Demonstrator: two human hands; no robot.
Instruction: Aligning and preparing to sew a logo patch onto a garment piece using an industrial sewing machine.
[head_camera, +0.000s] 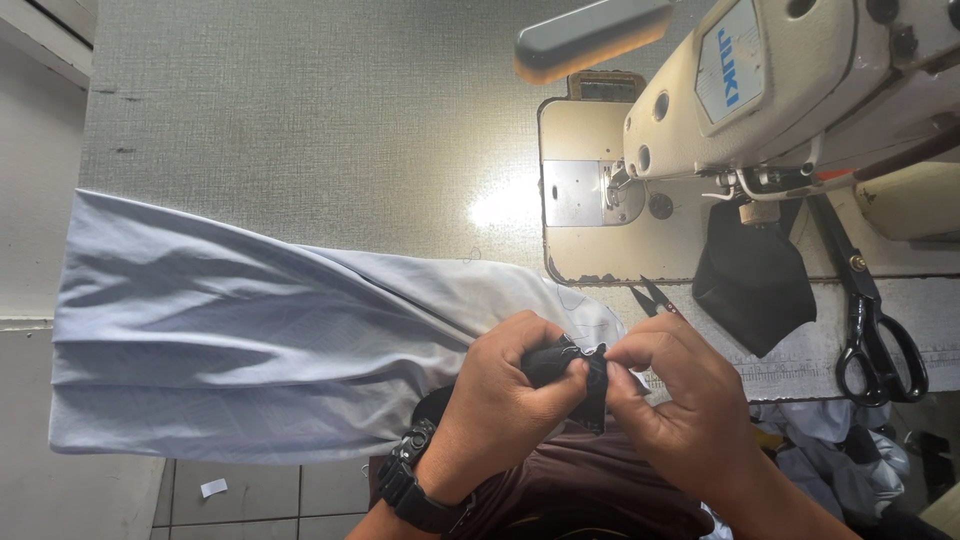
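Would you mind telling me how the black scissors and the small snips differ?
The black scissors are large with looped handles and lie in full view; the small snips are far smaller, only their blades showing past the grey fabric. Both rest on the table by the sewing machine.

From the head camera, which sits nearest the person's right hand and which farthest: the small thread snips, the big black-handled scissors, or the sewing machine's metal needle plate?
From the right hand:
1. Small thread snips, just above the hand at the machine bed's edge.
2. Metal needle plate, higher up, under the machine head.
3. Big black-handled scissors, far out to the right on the table.
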